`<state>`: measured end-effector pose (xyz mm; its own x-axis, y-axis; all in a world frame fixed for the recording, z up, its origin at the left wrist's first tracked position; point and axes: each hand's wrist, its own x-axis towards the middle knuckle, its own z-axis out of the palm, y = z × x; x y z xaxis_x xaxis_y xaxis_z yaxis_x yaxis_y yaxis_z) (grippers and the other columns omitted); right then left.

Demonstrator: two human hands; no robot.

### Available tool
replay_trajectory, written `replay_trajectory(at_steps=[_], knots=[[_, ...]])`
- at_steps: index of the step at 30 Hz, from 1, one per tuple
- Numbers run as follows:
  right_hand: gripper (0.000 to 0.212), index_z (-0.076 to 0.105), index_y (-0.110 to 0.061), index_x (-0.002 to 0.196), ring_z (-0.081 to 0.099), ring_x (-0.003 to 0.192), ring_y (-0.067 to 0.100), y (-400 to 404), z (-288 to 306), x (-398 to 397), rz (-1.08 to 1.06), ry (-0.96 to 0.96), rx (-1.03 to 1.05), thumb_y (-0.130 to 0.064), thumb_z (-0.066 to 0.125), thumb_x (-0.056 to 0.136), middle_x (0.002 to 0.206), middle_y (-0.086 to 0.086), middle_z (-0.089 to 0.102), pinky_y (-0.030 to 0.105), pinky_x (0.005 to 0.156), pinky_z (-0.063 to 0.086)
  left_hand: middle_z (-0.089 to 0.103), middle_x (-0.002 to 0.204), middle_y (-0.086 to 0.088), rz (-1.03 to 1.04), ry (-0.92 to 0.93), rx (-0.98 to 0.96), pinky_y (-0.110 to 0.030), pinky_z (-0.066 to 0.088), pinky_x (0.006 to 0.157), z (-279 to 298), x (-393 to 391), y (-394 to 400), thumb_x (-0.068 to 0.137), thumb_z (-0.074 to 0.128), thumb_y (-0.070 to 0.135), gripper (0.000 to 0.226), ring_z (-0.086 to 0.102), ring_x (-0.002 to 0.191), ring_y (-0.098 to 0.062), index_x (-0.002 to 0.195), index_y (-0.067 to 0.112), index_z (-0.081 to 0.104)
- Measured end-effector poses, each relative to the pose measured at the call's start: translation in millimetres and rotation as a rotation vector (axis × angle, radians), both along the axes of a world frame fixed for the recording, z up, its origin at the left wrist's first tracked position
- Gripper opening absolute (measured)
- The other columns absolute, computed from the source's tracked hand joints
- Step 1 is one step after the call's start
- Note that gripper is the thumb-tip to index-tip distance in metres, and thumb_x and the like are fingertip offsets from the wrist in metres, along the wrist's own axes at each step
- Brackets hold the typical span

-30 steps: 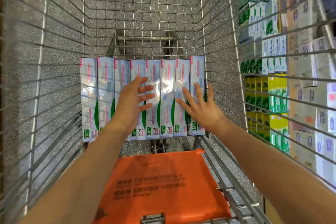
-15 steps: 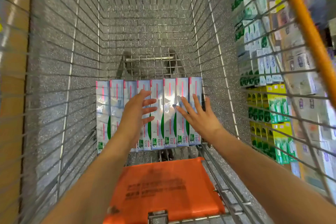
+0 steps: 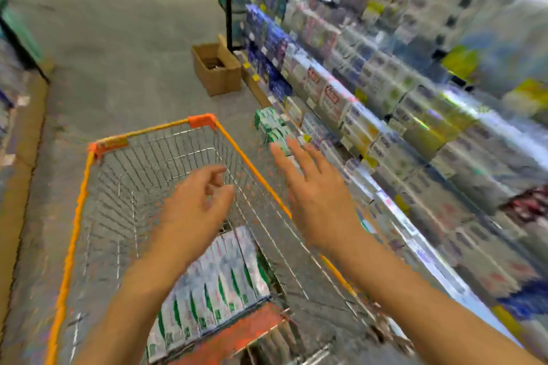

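One row of boxes [image 3: 213,281] fills the cart's [image 3: 252,167] near edge. Our left hand [image 3: 192,210] and right hand [image 3: 317,195] hover empty, fingers loose, and more probably remains on the shelf [image 3: 385,198].

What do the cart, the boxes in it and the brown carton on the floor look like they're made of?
Cart: bare metal wire, grey grid, with an orange, probably plastic, rim. Boxes: likely glossy printed cardboard, from the flat faces with sheen; blur leaves it open. Carton: plain matt brown cardboard, top open.
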<state>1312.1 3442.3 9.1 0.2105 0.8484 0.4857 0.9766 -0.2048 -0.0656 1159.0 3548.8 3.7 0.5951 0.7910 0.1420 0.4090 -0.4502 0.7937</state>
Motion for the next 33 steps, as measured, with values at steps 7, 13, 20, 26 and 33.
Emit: replay_trajectory(at_steps=[7,13,20,26,33], knots=[[0.065,0.051,-0.008,0.13,0.061,0.102,0.039,-184.8,86.7,13.0,-0.356,-0.099,0.242,-0.008,0.063,0.066,0.123,0.021,0.059,0.047,0.083,0.053,0.065,0.087,-0.011,-0.426,0.164,0.663,-0.042,0.052,0.06,83.5,75.5,-135.5,0.081,0.037,0.043,0.048,0.065,0.077,-0.033,0.102,0.009,0.063],[0.04,0.063,0.001,0.114,0.06,0.096,0.035,-332.7,99.5,37.4,-0.677,-0.157,0.324,-0.008,0.052,0.076,0.109,0.02,0.065,0.039,0.08,0.051,0.064,0.076,-0.012,-0.706,0.095,0.816,-0.044,0.053,0.058,105.1,142.8,-242.4,0.08,0.039,0.039,0.045,0.064,0.069,-0.035,0.095,0.006,0.066],[0.039,0.063,0.003,0.114,0.061,0.096,0.04,-482.8,47.3,83.2,-0.987,-0.095,0.233,-0.003,0.063,0.075,0.11,0.02,0.064,0.047,0.079,0.054,0.062,0.103,-0.012,-0.917,0.157,0.756,-0.043,0.044,0.071,58.4,255.0,-345.8,0.091,0.057,0.025,0.03,0.058,0.095,-0.036,0.115,0.008,0.06],[0.05,0.063,0.004,0.108,0.062,0.086,0.042,-565.2,-26.7,152.8,-1.098,0.072,0.039,0.004,0.08,0.061,0.103,0.021,0.065,0.046,0.066,0.055,0.062,0.108,-0.015,-1.016,0.323,0.691,-0.045,0.048,0.073,-20.2,347.0,-408.3,0.091,0.058,0.025,0.034,0.058,0.099,-0.037,0.119,0.006,0.059],[0.05,0.064,0.002,0.105,0.063,0.08,0.04,-587.1,-127.5,206.9,-1.13,0.25,-0.124,-0.001,0.083,0.059,0.1,0.019,0.066,0.045,0.057,0.055,0.054,0.125,-0.01,-1.116,0.606,0.649,-0.041,0.045,0.086,-125.6,412.7,-432.2,0.095,0.047,0.032,0.039,0.052,0.115,-0.03,0.13,0.015,0.049]])
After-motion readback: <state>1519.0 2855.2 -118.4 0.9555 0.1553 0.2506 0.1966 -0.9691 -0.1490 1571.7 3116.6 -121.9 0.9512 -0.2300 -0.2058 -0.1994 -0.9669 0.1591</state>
